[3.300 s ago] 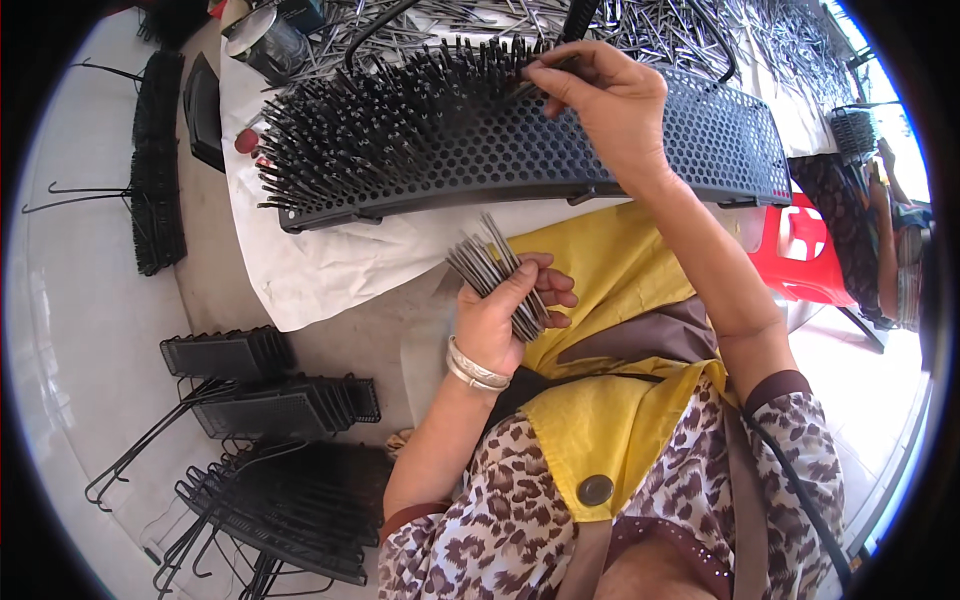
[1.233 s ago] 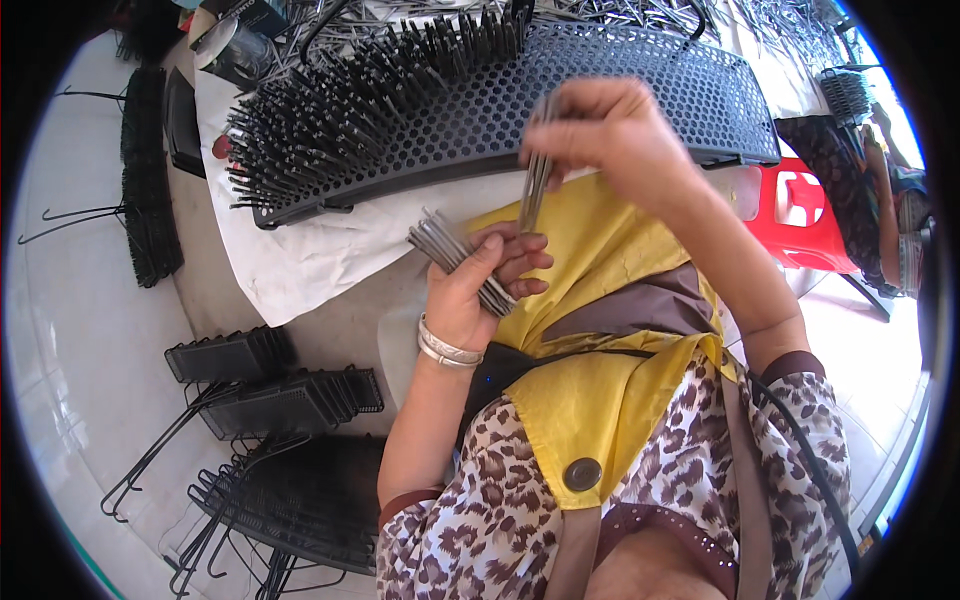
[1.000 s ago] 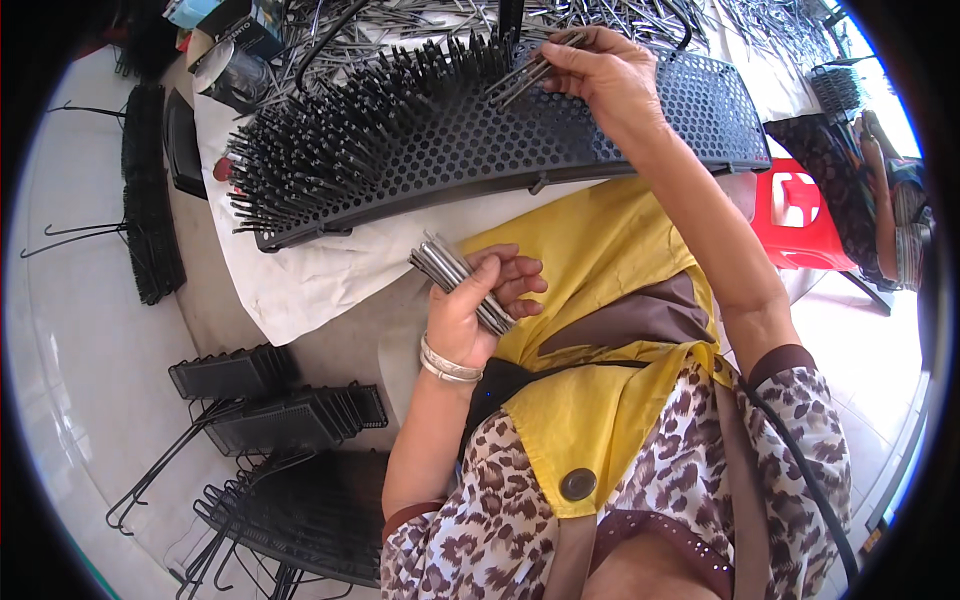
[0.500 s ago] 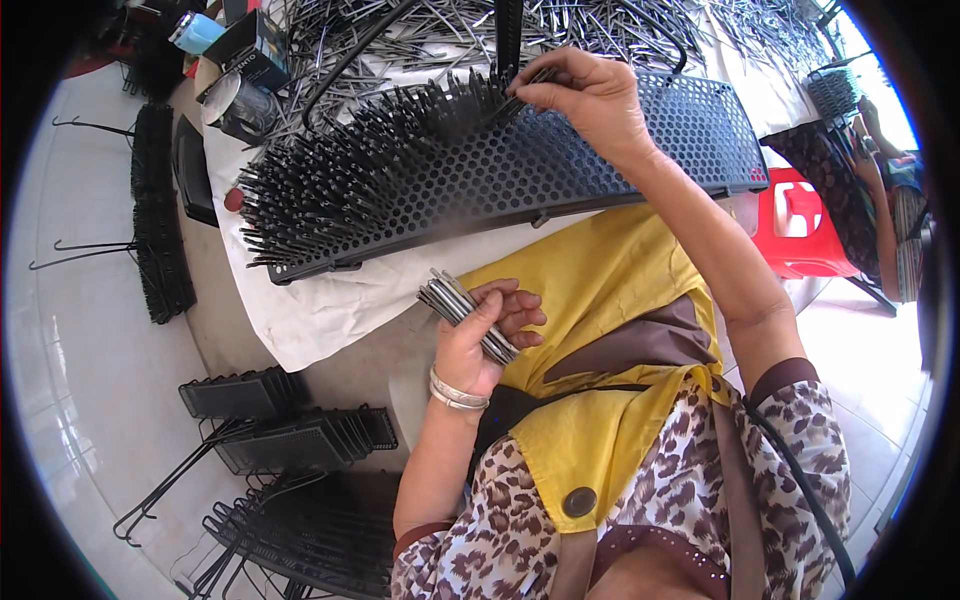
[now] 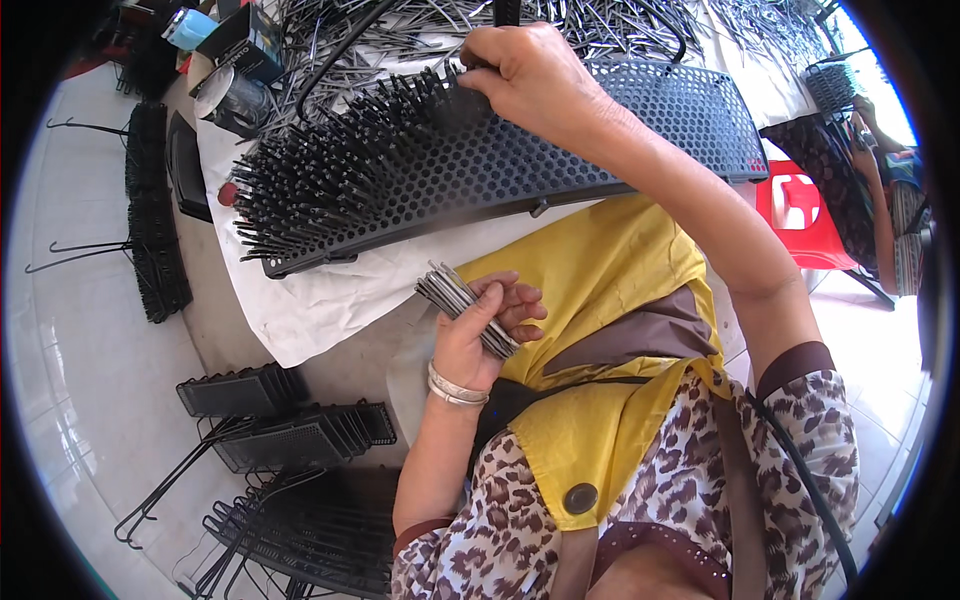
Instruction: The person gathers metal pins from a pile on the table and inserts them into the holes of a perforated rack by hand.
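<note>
A long black perforated metal rack (image 5: 600,140) lies across a white cloth in front of me. Its left part bristles with upright dark rods (image 5: 320,165) set in the holes. My right hand (image 5: 535,85) reaches over the rack to the far edge of these rods, thumb and fingers pinched; whatever they grip is hidden. Below the rack, my left hand (image 5: 485,325) closes around a bundle of thin grey metal rods (image 5: 452,288), their ends sticking out past the thumb.
Loose metal rods (image 5: 450,30) lie heaped behind the rack. A clear jar (image 5: 232,100) and a dark box (image 5: 243,42) stand at its left. Black racks (image 5: 300,430) are stacked at lower left. On the right are a red stool (image 5: 805,225) and another person's arm (image 5: 880,215).
My right hand has moved left and slightly away from me along the row of upright rods. My left hand still holds its bundle, and the view has shifted a little.
</note>
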`<state>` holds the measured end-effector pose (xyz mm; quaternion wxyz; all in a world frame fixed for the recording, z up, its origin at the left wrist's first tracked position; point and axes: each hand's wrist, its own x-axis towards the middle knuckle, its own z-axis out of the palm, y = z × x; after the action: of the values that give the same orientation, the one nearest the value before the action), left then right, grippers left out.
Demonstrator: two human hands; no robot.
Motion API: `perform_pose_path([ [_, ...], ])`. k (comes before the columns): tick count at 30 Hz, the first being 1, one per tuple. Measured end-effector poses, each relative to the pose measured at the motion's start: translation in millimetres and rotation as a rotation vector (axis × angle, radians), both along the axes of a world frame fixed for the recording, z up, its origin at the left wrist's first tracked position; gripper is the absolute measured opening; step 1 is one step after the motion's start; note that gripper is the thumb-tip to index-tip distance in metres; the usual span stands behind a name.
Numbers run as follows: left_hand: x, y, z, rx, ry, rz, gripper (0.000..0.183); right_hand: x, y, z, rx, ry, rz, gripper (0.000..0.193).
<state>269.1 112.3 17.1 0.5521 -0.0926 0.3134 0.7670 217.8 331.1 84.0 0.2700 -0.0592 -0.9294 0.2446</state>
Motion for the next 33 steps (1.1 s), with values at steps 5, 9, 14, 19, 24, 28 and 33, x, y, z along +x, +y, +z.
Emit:
perform_pose_path([
  [5,0.0,-1.2,0.6,0.007,0.001,-0.002,0.024,0.5,4.0,-0.7,0.01,0.048,0.016,0.013],
  [9,-0.2,0.1,0.3,0.005,0.01,-0.015,0.024,0.9,6.8,-4.3,0.013,0.053,0.031,0.013],
  [14,0.6,1.1,1.6,0.014,0.02,-0.014,0.024,-0.6,9.3,-13.2,0.127,0.256,0.154,0.012],
  [19,1.2,2.3,2.0,0.054,0.027,-0.035,0.024,5.3,7.7,-15.6,0.344,0.277,0.267,0.01],
  [24,0.2,3.7,0.7,0.069,0.066,-0.11,0.03,-2.5,6.8,-6.3,0.424,0.127,0.218,0.008],
  [28,-1.4,6.9,2.3,0.143,0.039,-0.149,0.031,-7.5,14.9,-1.7,0.431,0.023,0.16,0.005],
  [33,-2.9,2.7,1.6,0.153,0.024,-0.145,0.03,6.1,-4.3,11.3,0.373,0.155,0.164,0.013],
])
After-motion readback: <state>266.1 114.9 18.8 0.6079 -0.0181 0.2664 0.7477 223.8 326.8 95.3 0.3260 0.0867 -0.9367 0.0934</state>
